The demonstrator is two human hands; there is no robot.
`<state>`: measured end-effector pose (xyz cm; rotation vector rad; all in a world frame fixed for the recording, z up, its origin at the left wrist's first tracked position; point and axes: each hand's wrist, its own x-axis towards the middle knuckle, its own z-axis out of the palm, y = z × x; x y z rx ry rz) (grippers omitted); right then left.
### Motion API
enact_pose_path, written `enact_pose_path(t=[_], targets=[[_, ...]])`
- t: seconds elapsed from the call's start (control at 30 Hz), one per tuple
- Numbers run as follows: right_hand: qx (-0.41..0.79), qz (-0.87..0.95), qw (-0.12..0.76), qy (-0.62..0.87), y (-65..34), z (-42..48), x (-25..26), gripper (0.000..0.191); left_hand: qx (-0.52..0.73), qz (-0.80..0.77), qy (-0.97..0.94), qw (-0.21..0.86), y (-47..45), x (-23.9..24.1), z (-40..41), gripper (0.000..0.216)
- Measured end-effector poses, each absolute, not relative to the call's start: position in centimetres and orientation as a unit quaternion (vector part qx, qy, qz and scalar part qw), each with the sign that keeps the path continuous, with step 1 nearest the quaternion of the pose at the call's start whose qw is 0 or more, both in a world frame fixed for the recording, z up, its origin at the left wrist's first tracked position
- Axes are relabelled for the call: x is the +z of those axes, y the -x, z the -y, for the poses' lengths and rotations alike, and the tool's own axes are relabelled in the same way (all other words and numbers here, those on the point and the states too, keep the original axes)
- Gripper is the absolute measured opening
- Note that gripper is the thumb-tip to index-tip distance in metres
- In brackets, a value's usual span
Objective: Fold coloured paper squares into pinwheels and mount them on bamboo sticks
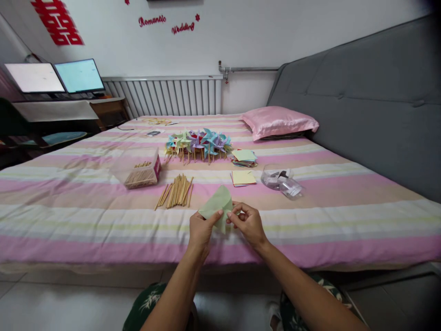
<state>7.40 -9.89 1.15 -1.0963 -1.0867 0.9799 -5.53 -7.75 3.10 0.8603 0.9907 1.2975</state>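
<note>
A light green sheet of paper, partly folded, is held over the near edge of the striped bed. My left hand pinches its lower left side with thumb and fingers. My right hand pinches its right edge, fingers curled. Just beyond the paper lies a bundle of wooden sticks. Farther back, finished paper pinwheels lie in a row.
A clear box of sticks sits to the left, paper squares and a second stack to the right, beside a clear plastic bag. A pink pillow lies against the grey headboard. Monitors stand at far left.
</note>
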Motion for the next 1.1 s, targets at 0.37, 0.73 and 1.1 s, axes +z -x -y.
enact_pose_path(t=[0.37,0.73,1.1], targets=[[0.396,0.488,0.598,0.497,-7.67,9.5,1.23,0.025,0.569,-0.44,-0.365,0.591,5.53,3.11,7.74,0.035],[0.403,0.501,0.583,0.496,-8.05,9.29,1.2,0.023,0.565,-0.442,-0.367,0.592,5.44,2.8,7.54,0.034],[0.403,0.487,0.61,0.478,-7.39,9.49,1.0,0.028,0.568,-0.418,-0.308,0.639,5.22,3.23,7.83,0.038]])
